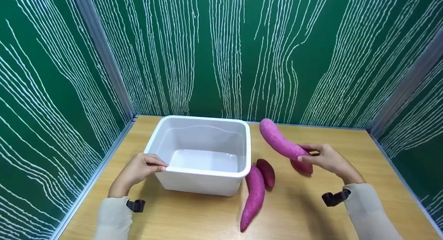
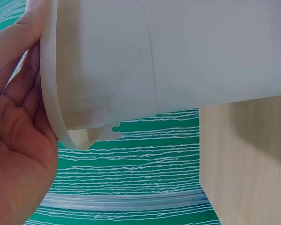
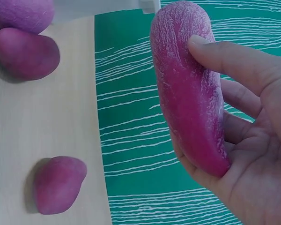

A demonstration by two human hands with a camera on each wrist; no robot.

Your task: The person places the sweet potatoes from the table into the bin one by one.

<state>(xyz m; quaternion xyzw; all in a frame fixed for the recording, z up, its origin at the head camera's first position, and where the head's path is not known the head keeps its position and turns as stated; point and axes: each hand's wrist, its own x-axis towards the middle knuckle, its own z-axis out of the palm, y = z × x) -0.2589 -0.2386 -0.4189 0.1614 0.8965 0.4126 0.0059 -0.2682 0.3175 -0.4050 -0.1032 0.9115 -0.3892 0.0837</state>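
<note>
My left hand pinches the front left rim of a white plastic bin; no items show inside the bin. In the left wrist view its fingers lie along the lip of the rim. To the right of the bin, my right hand holds a long, curved, pink-purple eggplant by its near end. The right wrist view shows the thumb across the eggplant and fingers behind it. Below the held one sits a dark pink, potato-like piece, partly hidden by the hand and eggplant.
A second pink-purple eggplant lies at the bin's front right corner. Beside it rests another dark pink, potato-like piece. Green panels with white wavy lines enclose the wooden table at the back and sides.
</note>
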